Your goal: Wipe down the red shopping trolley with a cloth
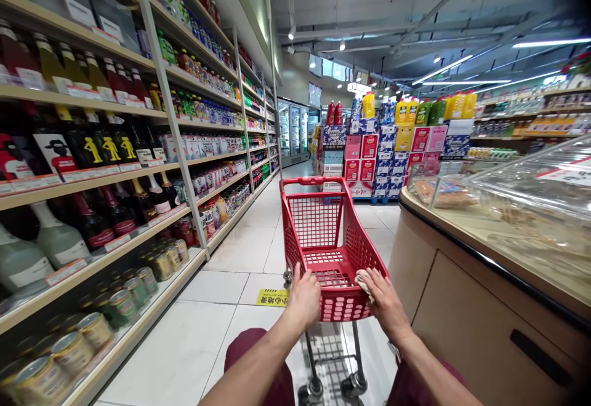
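A red plastic shopping cart (341, 307) stands in front of me, its basket bare inside and its wheels on the floor between my knees. My left hand (303, 298) is closed around the left corner of the basket's near rim. At the right side of the rim, my right hand (385, 301) presses a pale, crumpled cloth (364, 280) against the red plastic. Part of the cloth is hidden under the fingers. The cart's handle bar (316, 181) is at the far end.
Shelves of bottles and cans (138, 221) line the left side. A display counter (462, 258) with a clear cover stands close on the right. Stacked drink cartons (364, 160) are ahead. A yellow floor sticker (272, 297) lies left of the cart.
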The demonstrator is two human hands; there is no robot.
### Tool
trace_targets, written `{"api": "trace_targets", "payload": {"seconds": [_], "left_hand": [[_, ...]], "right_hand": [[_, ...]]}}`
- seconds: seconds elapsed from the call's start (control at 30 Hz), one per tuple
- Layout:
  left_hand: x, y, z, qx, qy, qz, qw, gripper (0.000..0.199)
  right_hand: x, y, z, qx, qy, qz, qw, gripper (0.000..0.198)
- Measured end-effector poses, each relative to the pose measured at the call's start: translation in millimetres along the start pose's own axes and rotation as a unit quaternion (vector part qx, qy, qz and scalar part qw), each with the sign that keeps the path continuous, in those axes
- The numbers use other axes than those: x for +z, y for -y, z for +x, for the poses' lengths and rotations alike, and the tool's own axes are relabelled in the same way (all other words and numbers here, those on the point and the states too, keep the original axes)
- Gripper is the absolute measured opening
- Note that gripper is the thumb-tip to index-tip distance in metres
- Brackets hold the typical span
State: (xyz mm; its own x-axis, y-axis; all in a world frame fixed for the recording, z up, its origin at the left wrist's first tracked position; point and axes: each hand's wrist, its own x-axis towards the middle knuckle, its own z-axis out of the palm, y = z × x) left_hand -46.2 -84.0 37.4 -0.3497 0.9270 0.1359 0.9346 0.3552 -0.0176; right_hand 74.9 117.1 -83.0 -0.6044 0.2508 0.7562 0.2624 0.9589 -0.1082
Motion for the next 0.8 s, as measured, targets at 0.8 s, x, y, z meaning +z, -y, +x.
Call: {"api": "trace_targets", "payload": {"seconds": [0.8], "left_hand": [[-10.3,23.3,14.2,-0.064,-0.026,0.046,0.997,0.074]], "right_hand": [[-52.7,22.2,12.8,0.225,0.027,0.097,0.969,0.058]]}}
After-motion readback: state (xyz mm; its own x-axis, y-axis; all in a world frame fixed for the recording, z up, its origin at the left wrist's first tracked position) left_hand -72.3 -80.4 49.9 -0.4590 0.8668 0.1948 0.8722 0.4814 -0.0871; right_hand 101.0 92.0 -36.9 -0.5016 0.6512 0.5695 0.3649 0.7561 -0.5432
